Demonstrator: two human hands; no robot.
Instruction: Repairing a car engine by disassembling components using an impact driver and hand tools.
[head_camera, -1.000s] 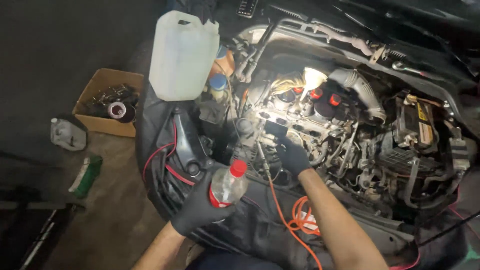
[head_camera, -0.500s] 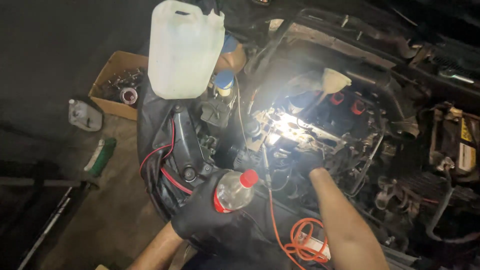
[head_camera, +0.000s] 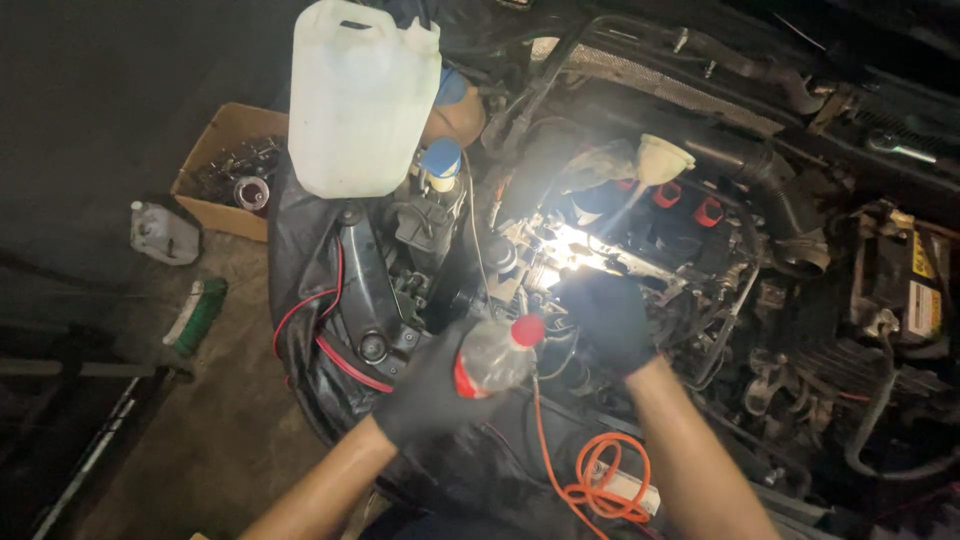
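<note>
bottle (head_camera: 493, 357) in left hand (head_camera: 432, 392), cap up-right

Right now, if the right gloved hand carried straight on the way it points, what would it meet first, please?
Most likely the brightly lit metal engine top just beyond the black-gloved right hand; the red caps lie farther on, though depth is hard to judge.

This is a car repair workshop. An open engine bay (head_camera: 700, 260) fills the right side, lit by a work lamp, with a white funnel (head_camera: 662, 158) set in it. A cardboard box of parts (head_camera: 232, 165) sits on the dirty concrete floor (head_camera: 230, 420).
</note>
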